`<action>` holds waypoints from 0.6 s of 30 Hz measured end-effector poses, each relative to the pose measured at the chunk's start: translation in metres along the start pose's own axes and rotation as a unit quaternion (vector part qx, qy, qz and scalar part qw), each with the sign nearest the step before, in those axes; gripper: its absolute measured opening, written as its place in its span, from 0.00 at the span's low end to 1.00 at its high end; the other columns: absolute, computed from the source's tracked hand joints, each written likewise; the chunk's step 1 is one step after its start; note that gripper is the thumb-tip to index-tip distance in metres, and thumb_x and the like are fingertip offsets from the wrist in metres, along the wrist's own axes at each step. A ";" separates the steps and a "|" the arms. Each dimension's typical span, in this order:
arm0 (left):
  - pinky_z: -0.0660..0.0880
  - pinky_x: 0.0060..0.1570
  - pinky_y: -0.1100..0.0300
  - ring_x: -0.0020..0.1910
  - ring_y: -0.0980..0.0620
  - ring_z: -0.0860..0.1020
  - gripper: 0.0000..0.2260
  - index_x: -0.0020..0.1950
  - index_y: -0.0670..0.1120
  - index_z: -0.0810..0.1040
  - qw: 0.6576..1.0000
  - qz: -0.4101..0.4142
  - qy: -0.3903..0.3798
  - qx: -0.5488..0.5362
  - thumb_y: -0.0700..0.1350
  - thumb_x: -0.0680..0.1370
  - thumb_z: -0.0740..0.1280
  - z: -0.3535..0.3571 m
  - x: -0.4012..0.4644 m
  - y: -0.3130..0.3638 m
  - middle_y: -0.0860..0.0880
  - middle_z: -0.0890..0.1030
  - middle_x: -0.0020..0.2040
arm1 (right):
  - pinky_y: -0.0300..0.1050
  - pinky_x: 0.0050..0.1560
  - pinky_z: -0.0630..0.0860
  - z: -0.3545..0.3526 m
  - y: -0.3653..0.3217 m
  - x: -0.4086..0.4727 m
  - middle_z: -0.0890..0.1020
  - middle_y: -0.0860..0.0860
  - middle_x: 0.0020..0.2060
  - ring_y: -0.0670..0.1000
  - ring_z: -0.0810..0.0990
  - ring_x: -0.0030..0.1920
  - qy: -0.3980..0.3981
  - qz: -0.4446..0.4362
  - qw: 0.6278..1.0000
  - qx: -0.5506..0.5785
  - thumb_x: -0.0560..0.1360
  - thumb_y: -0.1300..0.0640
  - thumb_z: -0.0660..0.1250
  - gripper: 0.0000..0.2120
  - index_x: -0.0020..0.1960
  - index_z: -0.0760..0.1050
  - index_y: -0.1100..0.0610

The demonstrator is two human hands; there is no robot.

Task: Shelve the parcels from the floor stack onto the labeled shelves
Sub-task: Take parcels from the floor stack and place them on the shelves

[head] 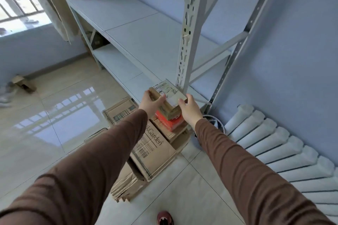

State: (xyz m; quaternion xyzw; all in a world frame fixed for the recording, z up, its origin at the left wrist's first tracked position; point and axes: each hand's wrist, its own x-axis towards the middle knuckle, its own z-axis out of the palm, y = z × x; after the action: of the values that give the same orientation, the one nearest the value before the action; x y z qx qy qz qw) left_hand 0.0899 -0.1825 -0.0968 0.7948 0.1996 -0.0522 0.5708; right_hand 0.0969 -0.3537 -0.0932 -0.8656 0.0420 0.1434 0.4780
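A small brown parcel (169,95) with a white shipping label and black pen marks is at the top of the floor stack. My left hand (150,103) grips its left end and my right hand (190,110) grips its right end. Under it lie another brown box (168,112), an orange-red box (171,121) and a large cardboard carton (155,153) printed "Garden". The grey metal shelving (146,42) stands just behind the stack, its boards bare near my hands.
A shelf upright (184,42) rises right beside the parcel. Flattened cardboard (126,186) lies on the tiled floor, with another carton (118,113) to the left. A white radiator (285,151) runs along the right wall. A round white bin (217,124) stands by it.
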 end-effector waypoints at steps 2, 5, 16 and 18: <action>0.72 0.44 0.66 0.57 0.50 0.78 0.27 0.70 0.47 0.68 1.000 0.023 0.017 -0.003 0.57 0.77 0.72 -0.008 -0.003 -0.002 0.53 0.78 0.56 | 0.54 0.76 0.64 0.006 -0.006 -0.003 0.65 0.55 0.79 0.56 0.65 0.77 0.008 -0.024 1.000 0.000 0.86 0.47 0.56 0.28 0.81 0.56 0.56; 0.74 0.46 0.66 0.57 0.51 0.79 0.26 0.70 0.47 0.69 0.997 0.049 0.051 -0.030 0.55 0.77 0.73 -0.034 -0.013 -0.004 0.50 0.79 0.59 | 0.53 0.76 0.64 0.021 -0.028 -0.012 0.65 0.54 0.79 0.55 0.65 0.77 0.003 -0.063 0.998 0.003 0.85 0.48 0.57 0.26 0.81 0.58 0.56; 0.72 0.61 0.56 0.61 0.51 0.75 0.26 0.72 0.45 0.69 0.963 0.085 0.251 -0.046 0.50 0.78 0.73 -0.263 -0.109 -0.039 0.49 0.77 0.63 | 0.59 0.66 0.75 0.190 -0.176 -0.078 0.76 0.56 0.66 0.56 0.78 0.64 -0.127 -0.201 0.971 0.019 0.82 0.46 0.61 0.25 0.74 0.65 0.56; 0.72 0.63 0.56 0.61 0.51 0.76 0.28 0.72 0.45 0.69 0.953 0.083 0.288 -0.042 0.53 0.77 0.74 -0.316 -0.140 -0.060 0.49 0.78 0.63 | 0.61 0.62 0.78 0.238 -0.203 -0.107 0.78 0.55 0.63 0.56 0.80 0.60 -0.155 -0.225 0.962 0.031 0.80 0.45 0.62 0.25 0.72 0.67 0.55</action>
State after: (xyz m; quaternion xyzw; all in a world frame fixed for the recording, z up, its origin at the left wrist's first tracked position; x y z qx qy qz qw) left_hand -0.1069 0.0902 0.0019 0.7649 0.2907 0.2352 0.5244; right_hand -0.0121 -0.0514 -0.0166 -0.8046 -0.2235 0.1631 0.5254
